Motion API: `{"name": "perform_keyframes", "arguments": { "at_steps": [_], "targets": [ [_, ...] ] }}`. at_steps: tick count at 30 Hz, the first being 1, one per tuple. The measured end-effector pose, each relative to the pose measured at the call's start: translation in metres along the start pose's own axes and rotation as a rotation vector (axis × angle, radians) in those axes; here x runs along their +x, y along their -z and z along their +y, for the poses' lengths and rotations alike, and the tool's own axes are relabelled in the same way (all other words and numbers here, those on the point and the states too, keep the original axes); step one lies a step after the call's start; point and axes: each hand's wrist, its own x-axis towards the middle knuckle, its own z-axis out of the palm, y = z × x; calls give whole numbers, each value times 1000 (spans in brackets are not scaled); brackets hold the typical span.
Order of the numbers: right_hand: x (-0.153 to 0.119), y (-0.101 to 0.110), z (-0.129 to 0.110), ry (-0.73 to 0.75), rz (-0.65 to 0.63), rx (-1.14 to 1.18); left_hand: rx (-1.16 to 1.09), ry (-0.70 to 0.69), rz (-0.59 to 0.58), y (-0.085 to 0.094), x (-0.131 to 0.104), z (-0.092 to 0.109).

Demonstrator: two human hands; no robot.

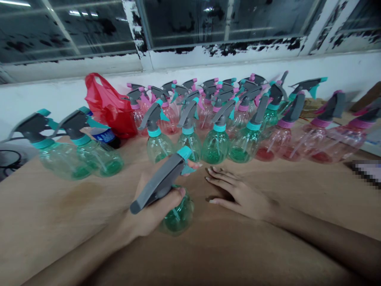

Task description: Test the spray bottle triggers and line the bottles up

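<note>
My left hand is wrapped round the neck of a green spray bottle with a grey and teal trigger head, in the middle of the wooden table. The bottle's collar is hidden by my fingers. To its right, my right hand rests low over the table with fingers spread and nothing in it. Just beyond both hands stands a row of green bottles, followed on the right by pink bottles.
Two green bottles stand at the left, near a red plastic bag and a blue-labelled bottle. More spray bottles crowd behind the front row, against the wall. A pixelated object lies at the right edge.
</note>
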Motion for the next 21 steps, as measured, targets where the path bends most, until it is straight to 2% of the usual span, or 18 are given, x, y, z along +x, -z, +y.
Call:
{"name": "perform_keyframes", "arguments": {
  "at_steps": [7,14,21],
  "targets": [
    [0,-1,1,-5,-4,5,-68,-19,65,-7,1,6],
    [0,0,1,1,-11,13,2,-23,69,-7,3,7],
    [0,1,-1,2,3,21,-29,1,57,-6,1,9]
  ]
}}
